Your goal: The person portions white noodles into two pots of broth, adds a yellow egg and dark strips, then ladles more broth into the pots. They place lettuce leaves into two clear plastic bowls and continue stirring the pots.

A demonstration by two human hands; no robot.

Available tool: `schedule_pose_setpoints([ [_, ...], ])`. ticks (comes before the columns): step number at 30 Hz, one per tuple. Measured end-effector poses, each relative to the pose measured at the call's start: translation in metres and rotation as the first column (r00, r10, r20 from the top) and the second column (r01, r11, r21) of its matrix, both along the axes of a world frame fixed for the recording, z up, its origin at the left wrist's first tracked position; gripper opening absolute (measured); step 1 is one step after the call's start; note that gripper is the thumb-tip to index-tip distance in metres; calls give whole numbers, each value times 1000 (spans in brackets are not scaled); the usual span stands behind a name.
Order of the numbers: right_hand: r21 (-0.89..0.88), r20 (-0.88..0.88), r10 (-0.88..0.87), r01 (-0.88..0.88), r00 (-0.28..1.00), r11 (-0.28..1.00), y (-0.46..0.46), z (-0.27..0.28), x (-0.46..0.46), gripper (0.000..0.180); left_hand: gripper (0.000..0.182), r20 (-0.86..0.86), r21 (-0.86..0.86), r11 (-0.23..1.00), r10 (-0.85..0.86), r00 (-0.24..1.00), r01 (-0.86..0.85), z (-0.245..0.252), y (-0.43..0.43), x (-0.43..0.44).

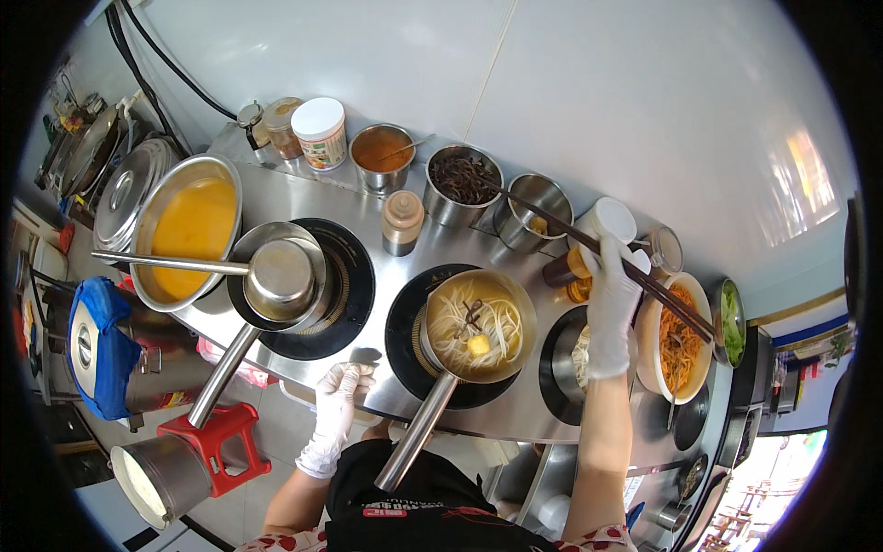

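My gloved right hand holds long dark wooden chopsticks, whose far tips reach to a steel pot of dark shredded food. My gloved left hand rests at the steel counter's front edge, its fingers curled together; whether anything is between them cannot be told. Between my hands a steel saucepan stands on a black induction hob. In it are broth, white noodles, a yellow cube and a few dark strips.
At left, a ladle-like small pan sits over another saucepan, beside a basin of orange broth. A squeeze bottle and steel pots line the back. A bowl of shredded orange food stands right. A red stool is below.
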State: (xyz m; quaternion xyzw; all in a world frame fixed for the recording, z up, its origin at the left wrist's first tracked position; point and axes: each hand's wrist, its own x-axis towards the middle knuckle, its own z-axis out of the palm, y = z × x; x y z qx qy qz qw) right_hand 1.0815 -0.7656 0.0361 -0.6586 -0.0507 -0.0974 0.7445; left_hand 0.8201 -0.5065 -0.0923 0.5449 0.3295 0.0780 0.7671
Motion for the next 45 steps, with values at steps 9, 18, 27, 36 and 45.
schedule_pose_setpoints([
  [9, -320, 64, 56, -33, 996, 947, 61, -33, 63, 17, 24, -21, -12, 1000, 20, 1000, -21, -5, 9, -3],
  [18, -314, 216, 22, 48, 976, 948, 78, -37, 66, 10, 25, -6, -2, 1000, 13, 1000, -13, -6, 10, -2],
  [27, -161, 229, -34, 73, 973, 984, 54, 24, 31, 12, 25, 8, 11, 1000, -6, 1000, 6, -2, 5, 3],
  [36, -141, 345, -157, 216, 925, 966, 12, 73, -23, 13, 24, 9, 8, 998, -61, 998, 61, 2, -1, 7],
  [45, -127, 594, -277, 428, 755, 895, -87, 101, -125, 14, 18, 109, -6, 989, -146, 983, 147, 7, -1, 29],
])
